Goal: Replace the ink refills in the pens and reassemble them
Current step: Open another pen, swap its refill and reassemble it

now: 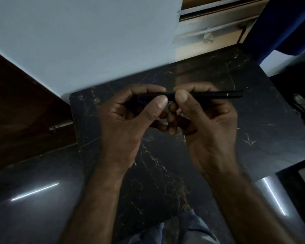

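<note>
A dark pen [217, 95] lies level in the air between both hands, above the black marble table [253, 120]. My left hand [130, 120] pinches its left part between thumb and forefinger, and that end is hidden in the fingers. My right hand [204, 120] pinches the middle of the pen, thumb close to the left thumb. The long right end sticks out past my right hand, with a small shiny band near its tip. The picture is dim and slightly blurred.
A pale wall [86, 41] rises behind the table. A dark wooden door [25, 111] stands at the left. Metal window rails [209, 27] and blue cloth [289, 23] are at the upper right. Dark clutter [303, 103] sits at the table's right edge.
</note>
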Demonstrator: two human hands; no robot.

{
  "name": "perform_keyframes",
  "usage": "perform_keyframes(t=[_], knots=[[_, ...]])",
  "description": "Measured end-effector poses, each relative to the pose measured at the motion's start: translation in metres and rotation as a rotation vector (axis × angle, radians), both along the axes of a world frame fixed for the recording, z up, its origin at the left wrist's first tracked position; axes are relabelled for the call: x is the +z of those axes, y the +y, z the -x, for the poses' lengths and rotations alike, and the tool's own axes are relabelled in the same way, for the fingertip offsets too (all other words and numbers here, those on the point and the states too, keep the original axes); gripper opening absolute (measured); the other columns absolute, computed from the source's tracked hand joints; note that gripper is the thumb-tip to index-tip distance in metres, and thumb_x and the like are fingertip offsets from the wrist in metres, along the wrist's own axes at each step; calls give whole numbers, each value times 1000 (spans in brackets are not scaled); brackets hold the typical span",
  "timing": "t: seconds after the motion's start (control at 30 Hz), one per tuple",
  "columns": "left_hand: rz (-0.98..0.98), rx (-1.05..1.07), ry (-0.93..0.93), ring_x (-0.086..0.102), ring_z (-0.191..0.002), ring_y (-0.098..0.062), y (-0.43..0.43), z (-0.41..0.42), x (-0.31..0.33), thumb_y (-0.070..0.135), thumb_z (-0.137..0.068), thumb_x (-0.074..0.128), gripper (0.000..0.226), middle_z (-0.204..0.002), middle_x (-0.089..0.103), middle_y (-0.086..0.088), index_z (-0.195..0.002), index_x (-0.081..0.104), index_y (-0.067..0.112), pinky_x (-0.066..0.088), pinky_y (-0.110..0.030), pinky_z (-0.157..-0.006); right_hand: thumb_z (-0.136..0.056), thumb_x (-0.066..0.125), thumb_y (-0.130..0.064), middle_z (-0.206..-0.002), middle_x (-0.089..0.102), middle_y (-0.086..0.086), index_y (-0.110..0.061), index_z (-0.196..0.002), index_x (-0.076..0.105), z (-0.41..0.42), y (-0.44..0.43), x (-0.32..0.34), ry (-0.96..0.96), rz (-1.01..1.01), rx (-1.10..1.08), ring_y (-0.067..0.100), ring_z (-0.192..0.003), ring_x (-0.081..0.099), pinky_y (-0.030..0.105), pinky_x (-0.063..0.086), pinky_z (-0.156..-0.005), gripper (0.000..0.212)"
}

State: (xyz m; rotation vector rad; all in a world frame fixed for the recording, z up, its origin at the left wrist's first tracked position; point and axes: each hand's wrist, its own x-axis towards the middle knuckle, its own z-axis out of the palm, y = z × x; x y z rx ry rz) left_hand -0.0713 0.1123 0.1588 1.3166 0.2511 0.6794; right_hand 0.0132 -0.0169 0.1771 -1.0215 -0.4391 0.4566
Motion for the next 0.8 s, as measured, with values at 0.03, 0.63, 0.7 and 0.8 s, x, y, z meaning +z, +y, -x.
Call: perform_keyframes(t=[0.03,0.63,0.7,0.8], knots=[[-1,20,7,77,-70,-19,-2,-1,-1,11,-94,77,13,-88,80,-1,-106,78,15,61,-31,-59,-96,65,-6,-78,67,10,-2,-102,65,1,1,-1,-11,-6,-1,22,-62,64,30,52,-51,8],[247,294,-212,78,-81,-15,-5,0,3,14,-101,72,7,-86,78,0,-105,75,10,64,-27,-68,-109,56,-20,-74,62,0,-12,-92,59,-15,-10,4,392,-87,-436,9,-62,60,23,54,-56,19],[137,167,-97,79,-84,-17,13,5,-9,15,-103,68,9,-91,80,-1,-105,76,13,64,-27,-64,-109,54,-21,-74,63,-1,-12,-93,59,-16,-14,3,326,-61,-326,8,-61,60,21,51,-51,19],[80,61,354,78,-76,-12,28,6,-54,15,-107,67,11,-89,82,0,-104,77,13,62,-26,-58,-103,60,-23,-72,64,1,-9,-96,63,6,-14,-6,342,-48,-171,10,-57,61,21,50,-45,16]])
